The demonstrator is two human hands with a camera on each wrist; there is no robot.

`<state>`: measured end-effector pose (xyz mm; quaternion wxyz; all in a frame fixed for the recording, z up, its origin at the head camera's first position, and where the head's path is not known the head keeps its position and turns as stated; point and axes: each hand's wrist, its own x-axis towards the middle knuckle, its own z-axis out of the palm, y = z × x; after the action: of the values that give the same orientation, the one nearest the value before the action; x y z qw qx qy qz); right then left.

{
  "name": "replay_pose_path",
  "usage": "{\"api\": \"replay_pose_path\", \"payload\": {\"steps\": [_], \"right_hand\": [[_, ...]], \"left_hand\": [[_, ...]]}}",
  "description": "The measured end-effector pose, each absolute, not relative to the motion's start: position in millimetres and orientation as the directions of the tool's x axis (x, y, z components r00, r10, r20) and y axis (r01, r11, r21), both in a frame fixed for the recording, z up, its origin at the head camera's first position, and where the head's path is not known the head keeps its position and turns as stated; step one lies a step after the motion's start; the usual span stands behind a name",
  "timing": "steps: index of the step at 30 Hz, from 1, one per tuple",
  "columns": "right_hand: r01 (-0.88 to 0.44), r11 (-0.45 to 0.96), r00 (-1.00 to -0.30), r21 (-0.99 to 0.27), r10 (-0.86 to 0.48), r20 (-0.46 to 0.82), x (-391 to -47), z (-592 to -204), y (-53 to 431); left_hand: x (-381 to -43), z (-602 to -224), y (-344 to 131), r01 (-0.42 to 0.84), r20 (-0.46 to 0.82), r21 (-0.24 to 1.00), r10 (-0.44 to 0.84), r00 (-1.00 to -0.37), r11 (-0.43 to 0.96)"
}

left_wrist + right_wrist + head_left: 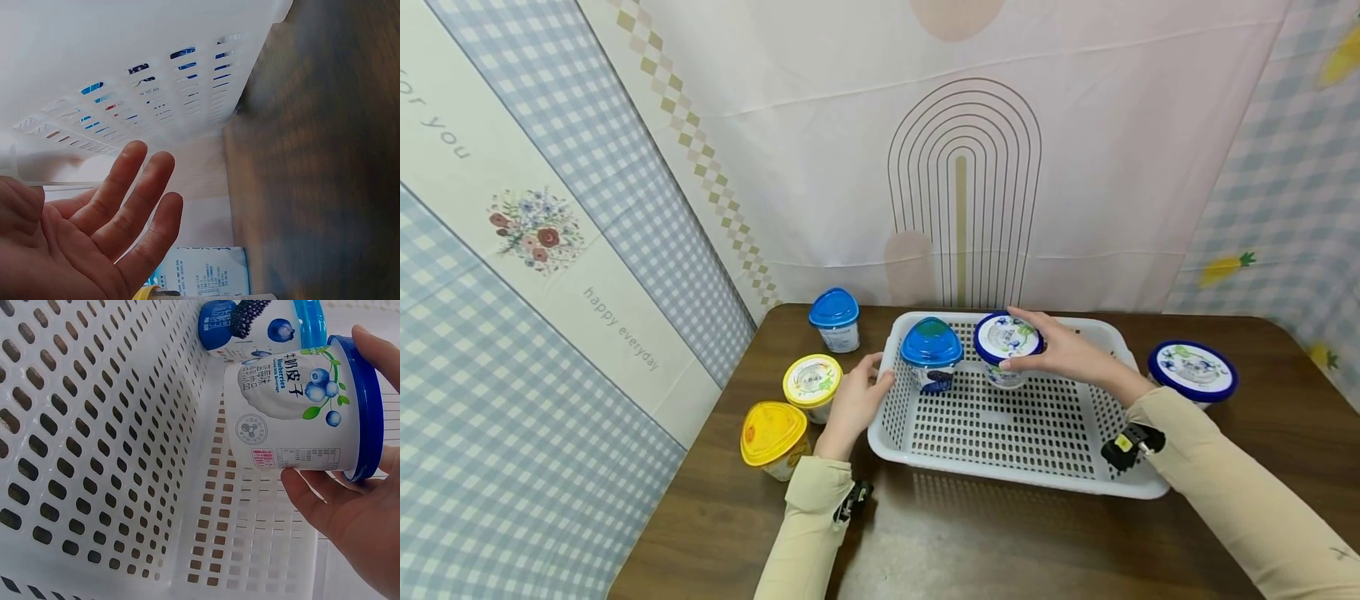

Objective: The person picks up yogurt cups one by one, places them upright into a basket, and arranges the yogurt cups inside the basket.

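Observation:
My right hand point(1060, 353) grips a blueberry yogurt cup point(294, 406) by its dark blue lid, inside the white plastic basket point(1000, 477). Thumb and fingers lie on opposite sides of that lid in the right wrist view. Left of it in the basket stands another yogurt cup with a bright blue rounded-triangle lid point(931, 342). At the basket's left rim is my left hand point(854, 402), its fingers loosely extended beside the perforated outer wall in the left wrist view, palm bare.
Left of the basket stand a blue-lidded cup point(837, 321), a round yellow-lidded cup point(812, 382) and a cup with a yellow rounded-triangle lid point(773, 435). A dark-blue-rimmed cup point(1192, 370) stands right of the basket, near my right forearm. Patterned cloth point(820, 167) hangs behind the wooden table point(940, 542).

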<state>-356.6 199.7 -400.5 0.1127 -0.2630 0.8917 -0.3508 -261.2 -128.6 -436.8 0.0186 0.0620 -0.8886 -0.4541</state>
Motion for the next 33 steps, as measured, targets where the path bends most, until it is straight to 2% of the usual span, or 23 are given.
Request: {"api": "replay_pose_path", "payload": {"steps": [11,19,33], "right_hand": [[-0.426,0.586,-0.81,-0.689,-0.587,0.001,-356,-408,194],[-0.421,0.596,-0.814,-0.684,-0.581,-0.006,-358,-412,192],[-0.404,0.619,-0.821,-0.673,-0.57,-0.032,-344,-413,183]], "left_hand": [[-262,-438,-129,-0.102,-0.03,0.809,-0.134,-0.991,0.579],[-261,-436,-129,-0.059,0.018,0.797,-0.12,-0.993,0.602],[-255,-437,-134,-0.051,0.013,0.805,-0.103,-0.995,0.591]]}}
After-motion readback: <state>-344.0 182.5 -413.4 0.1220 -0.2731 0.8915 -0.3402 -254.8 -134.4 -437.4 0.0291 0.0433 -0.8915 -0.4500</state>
